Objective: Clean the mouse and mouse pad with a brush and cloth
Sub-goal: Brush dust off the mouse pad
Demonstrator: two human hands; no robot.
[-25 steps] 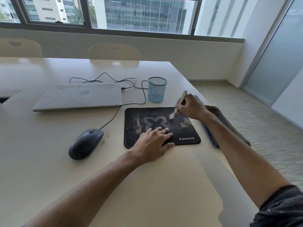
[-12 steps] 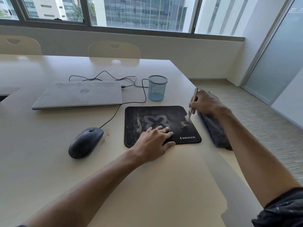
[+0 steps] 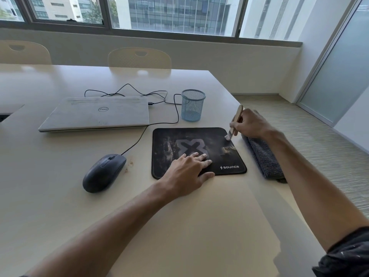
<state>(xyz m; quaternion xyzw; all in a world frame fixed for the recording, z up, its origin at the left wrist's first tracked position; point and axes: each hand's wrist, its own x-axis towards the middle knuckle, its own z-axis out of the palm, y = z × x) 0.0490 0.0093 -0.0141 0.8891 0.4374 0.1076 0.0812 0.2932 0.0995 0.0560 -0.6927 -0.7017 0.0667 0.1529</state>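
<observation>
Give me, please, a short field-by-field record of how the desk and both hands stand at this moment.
left hand: flat, fingers straight, pressing the near part of the mouse pad
right hand: grips the brush, bristles down at the pad's far right corner
dirt: crumbs near the pad's right edge, smears on its left part
mouse: on the table left of the pad, untouched, wired
cloth: folded, grey, right of the pad, unused
laptop: closed, beyond the mouse
mesh cup: upright, behind the pad

Black mouse pad flat on counter, dirt-smeared. Dark corded mouse left of it. Wooden brush tilted, bristles at pad's far right corner. Folded grey cloth right of pad.
</observation>
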